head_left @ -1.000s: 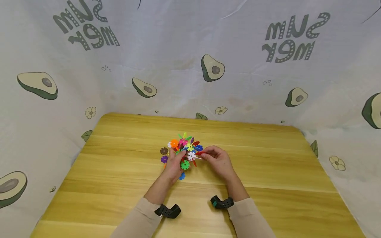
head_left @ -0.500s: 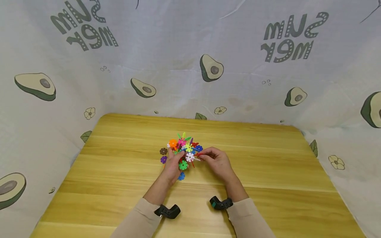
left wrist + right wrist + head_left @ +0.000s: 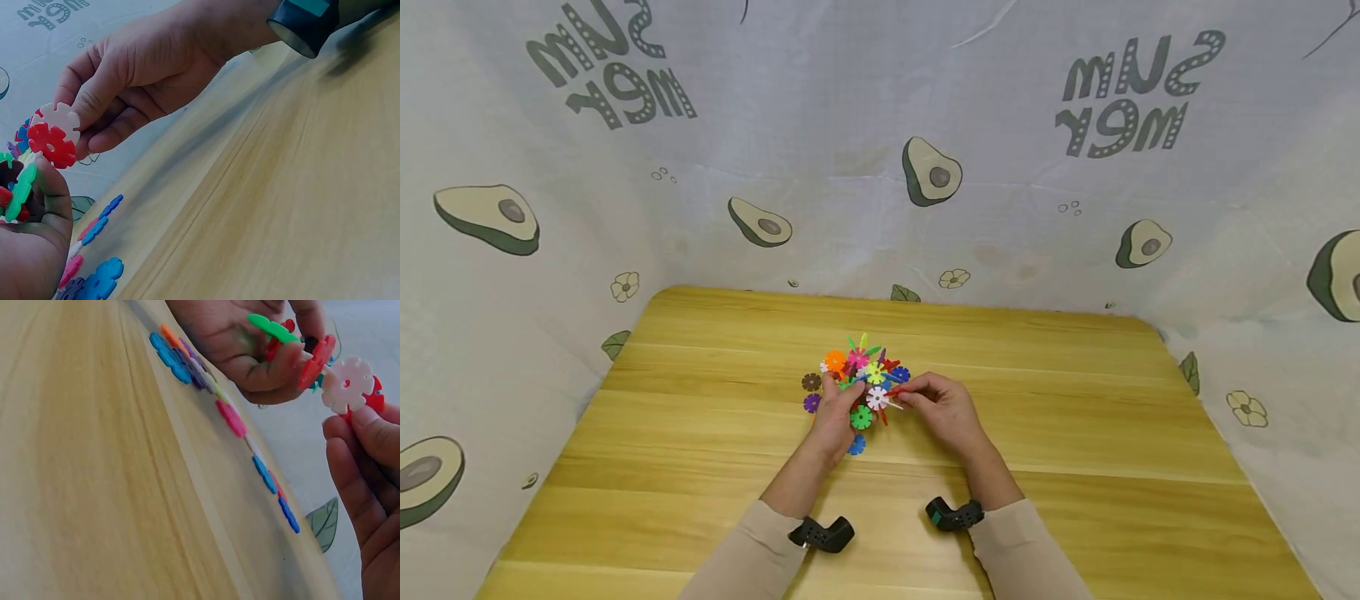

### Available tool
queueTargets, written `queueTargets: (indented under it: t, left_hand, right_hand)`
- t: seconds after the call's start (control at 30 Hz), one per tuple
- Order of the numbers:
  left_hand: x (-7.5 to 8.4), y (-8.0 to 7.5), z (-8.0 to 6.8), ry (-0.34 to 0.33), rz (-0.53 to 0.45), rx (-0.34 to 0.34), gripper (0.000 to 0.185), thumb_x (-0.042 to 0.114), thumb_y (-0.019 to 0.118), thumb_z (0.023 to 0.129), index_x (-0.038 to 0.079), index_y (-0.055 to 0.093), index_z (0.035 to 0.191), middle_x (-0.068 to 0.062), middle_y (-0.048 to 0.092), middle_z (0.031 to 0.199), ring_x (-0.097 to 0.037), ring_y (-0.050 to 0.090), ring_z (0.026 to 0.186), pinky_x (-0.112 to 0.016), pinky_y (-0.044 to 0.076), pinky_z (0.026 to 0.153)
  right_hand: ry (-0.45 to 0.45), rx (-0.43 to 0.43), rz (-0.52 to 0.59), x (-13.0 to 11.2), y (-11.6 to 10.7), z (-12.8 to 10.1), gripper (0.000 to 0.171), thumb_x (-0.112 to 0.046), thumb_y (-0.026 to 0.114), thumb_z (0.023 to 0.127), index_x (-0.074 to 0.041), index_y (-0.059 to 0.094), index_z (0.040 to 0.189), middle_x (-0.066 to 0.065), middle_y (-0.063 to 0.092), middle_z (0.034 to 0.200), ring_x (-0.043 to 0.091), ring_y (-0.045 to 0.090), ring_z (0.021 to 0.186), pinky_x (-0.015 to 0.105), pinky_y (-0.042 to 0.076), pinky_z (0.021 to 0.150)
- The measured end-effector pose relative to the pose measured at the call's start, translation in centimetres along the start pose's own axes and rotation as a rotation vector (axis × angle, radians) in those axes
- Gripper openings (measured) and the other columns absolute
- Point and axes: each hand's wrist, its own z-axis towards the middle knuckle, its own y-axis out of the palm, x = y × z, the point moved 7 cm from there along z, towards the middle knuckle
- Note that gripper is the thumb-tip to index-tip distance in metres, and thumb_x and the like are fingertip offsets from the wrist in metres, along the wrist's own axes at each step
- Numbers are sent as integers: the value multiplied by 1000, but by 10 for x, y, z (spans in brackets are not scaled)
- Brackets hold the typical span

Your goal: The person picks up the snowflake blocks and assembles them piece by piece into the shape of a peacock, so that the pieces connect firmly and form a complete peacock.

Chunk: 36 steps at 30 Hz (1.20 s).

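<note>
A cluster of colourful interlocking plastic snowflake discs is held over the table in the head view, a green disc [image 3: 861, 417] and an orange disc [image 3: 835, 361] among them. My left hand [image 3: 835, 417] grips the cluster from the left, thumb across its near side. From the right, my right hand [image 3: 946, 408] pinches a red disc [image 3: 895, 390] between thumb and fingertips, right at a white disc [image 3: 877, 397]. The right wrist view shows the white disc [image 3: 348, 384] overlapping red beside my right thumb. Fingers and other discs hide the middle of the cluster.
More joined discs, such as a blue disc [image 3: 170, 357] and a pink disc [image 3: 231, 419], extend low over the wooden table [image 3: 1075, 400]. A white cloth [image 3: 850, 100] with avocado prints hangs behind and at the sides. Both wrists carry black camera bands.
My right hand has shifted slightly left with the red disc, closer to the cluster. My left hand keeps its grip, and the cluster has barely moved.
</note>
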Motion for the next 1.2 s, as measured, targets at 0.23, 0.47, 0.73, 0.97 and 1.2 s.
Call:
queueTargets:
  t: [0.23,0.47,0.73,0.97,1.2]
  left_hand:
    - [2,-3,0,41,23,25,83,17,46,105,12,-17,159,-26,-2,168,-43,11,156,-57,13,129]
    - [2,-4,1,54,43,58,91,18,51,104,9,-21,159,-23,-25,167,-42,-15,157,-61,-7,127]
    - [8,-12,4,146,13,149,62,14,58,103,5,17,148,-26,33,159,-37,34,150,-50,25,128]
    - [8,-15,7,142,-121,180,47,5,63,100,-4,41,140,-2,67,123,-8,66,109,-22,55,100]
    - [6,-18,9,140,-152,206,39,3,68,97,-2,54,133,7,72,106,-6,69,97,-20,57,91]
  right_hand:
    - [-55,4,-34,1,9,1,5,-1,74,90,3,76,92,22,76,94,0,67,82,17,58,73]
    - [9,52,-52,5,8,1,9,-6,75,91,-3,75,99,16,77,100,8,72,90,19,60,78]
    - [46,12,-403,18,1,4,32,-13,67,99,-8,66,131,13,68,132,33,62,126,50,51,109]
    - [-24,-86,-679,18,10,3,30,-17,66,100,-9,68,129,11,66,138,39,42,146,57,35,121]
    - [43,50,-736,17,3,3,28,-25,75,94,-11,74,118,10,65,113,31,53,111,44,51,93]
